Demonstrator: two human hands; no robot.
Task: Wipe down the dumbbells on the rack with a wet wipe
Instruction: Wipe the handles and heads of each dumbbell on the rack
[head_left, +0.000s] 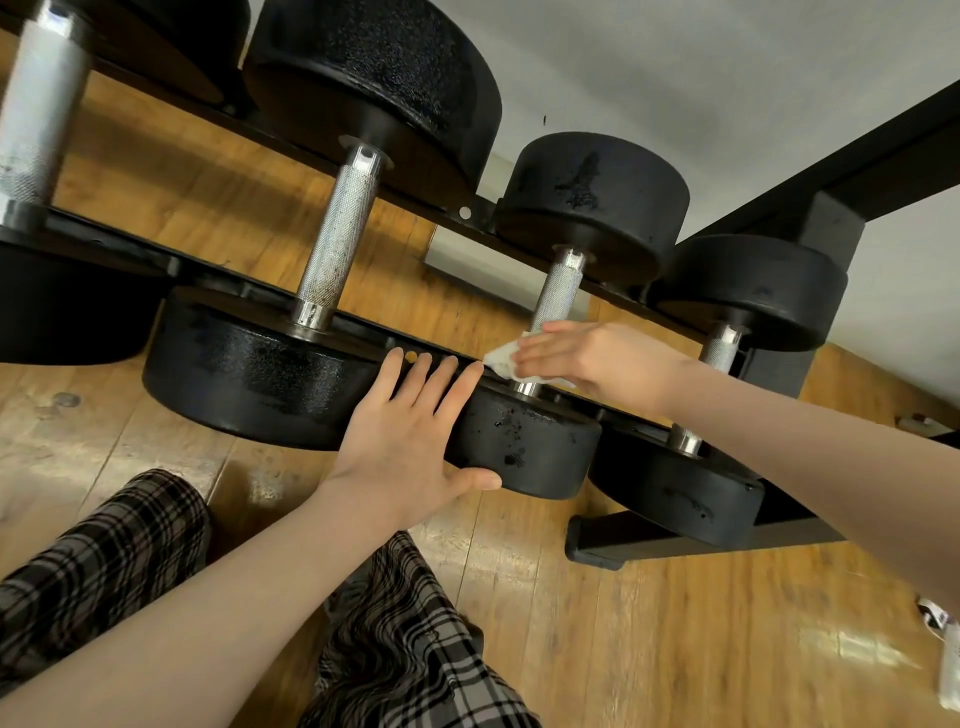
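On the rack I count 4 dumbbells, each with 2 black heads, though the leftmost one is cut off at the frame's edge. There are 4 knurled steel handles between them. 1 white wipe is in view. 2 hands show, left and right. 2 plaid-trousered knees sit below.

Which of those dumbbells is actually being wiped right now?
The third dumbbell from the left: the right hand presses the white wipe against its handle, and the left hand rests flat on its near head. The others are untouched.
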